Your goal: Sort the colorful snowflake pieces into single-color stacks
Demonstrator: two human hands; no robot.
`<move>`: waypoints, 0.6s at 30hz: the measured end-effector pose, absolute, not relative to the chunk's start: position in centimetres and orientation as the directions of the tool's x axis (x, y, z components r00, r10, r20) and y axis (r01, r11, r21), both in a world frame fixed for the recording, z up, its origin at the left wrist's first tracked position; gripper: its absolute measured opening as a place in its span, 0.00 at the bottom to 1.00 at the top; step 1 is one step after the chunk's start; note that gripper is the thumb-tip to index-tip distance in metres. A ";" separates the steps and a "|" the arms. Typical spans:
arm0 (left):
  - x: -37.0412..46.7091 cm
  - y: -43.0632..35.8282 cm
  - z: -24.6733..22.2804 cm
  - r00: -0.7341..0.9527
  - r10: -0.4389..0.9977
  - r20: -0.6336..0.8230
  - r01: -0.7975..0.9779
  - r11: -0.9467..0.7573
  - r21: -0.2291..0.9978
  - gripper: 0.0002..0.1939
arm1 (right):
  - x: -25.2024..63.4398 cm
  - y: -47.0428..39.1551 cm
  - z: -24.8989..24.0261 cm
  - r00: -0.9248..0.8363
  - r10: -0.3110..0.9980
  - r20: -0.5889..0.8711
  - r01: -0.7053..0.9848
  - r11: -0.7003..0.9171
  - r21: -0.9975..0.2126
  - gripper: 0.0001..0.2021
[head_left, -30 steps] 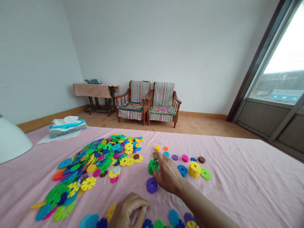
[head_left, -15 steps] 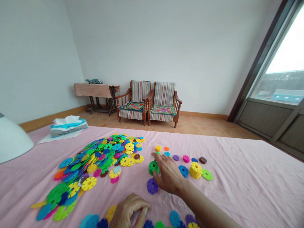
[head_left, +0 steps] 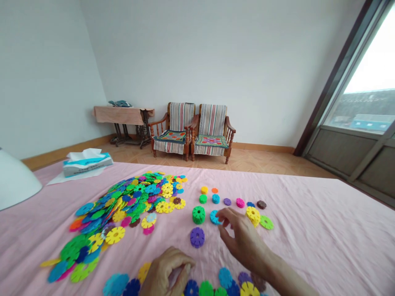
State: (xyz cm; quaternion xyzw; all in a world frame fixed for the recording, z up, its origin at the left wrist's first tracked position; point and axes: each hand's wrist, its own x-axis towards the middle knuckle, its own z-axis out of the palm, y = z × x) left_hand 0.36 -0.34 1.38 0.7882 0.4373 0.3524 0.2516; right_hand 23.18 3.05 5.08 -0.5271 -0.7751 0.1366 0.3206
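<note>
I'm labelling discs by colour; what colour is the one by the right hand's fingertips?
The disc is light blue, seen best in the head view.

Discs [head_left: 116,235]: formed of plastic, with smooth, thin faces and notched rims
Tablecloth [head_left: 311,230]: woven of matt cloth, softly creased
Tissue box [head_left: 82,167]: apparently made of card, smoothly printed; topped by soft, crumpled white paper [head_left: 85,155]
Chair frames [head_left: 228,151]: turned in dark wood, slightly glossy
Chair covers [head_left: 212,119]: woven of striped cloth
Wall [head_left: 262,74]: finished smooth and matt
</note>
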 end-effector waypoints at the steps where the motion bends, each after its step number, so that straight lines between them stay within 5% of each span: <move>1: 0.4 -0.3 1.4 0.369 0.866 0.338 0.513 -0.493 0.702 0.10 | 23.6 2.1 5.1 -0.263 0.915 0.306 0.732 0.396 -0.554 0.09; 7: 0.4 -0.1 1.6 0.382 0.853 0.356 0.514 -0.516 0.685 0.11 | 24.6 -2.0 4.9 -0.486 0.871 0.076 0.705 0.442 -0.554 0.13; 18: 0.1 0.1 0.7 0.402 0.853 0.334 0.515 -0.512 0.687 0.10 | 23.3 -1.2 0.1 -0.639 0.756 0.142 0.730 0.655 -0.198 0.05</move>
